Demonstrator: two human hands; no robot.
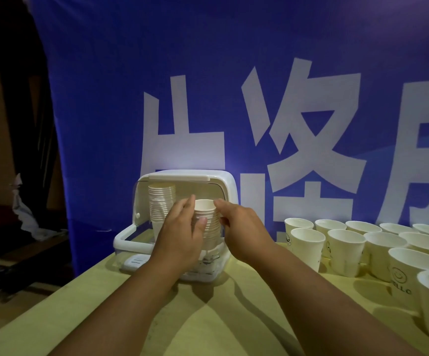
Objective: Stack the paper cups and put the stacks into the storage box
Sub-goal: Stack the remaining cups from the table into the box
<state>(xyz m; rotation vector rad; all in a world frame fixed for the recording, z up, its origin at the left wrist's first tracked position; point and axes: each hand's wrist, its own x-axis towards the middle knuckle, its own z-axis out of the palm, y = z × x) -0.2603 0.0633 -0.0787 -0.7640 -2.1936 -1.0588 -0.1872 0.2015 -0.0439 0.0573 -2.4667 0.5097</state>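
Grip was two-handed: the left hand (180,236) and right hand (243,227) curled round the stack of cups (206,214), upright between them, equally near both. Directly ahead gaped the storage box (225,182), another stack (160,201) standing inside beyond the left hand. Loose cups (344,247) stood outside the right hand.

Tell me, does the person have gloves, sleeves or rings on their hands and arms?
No gloves. The left hand and the right hand are both bare, and no rings show on them. The left arm and the right arm are bare too, right down to the picture's edge: no sleeves, watch or bracelet in view.
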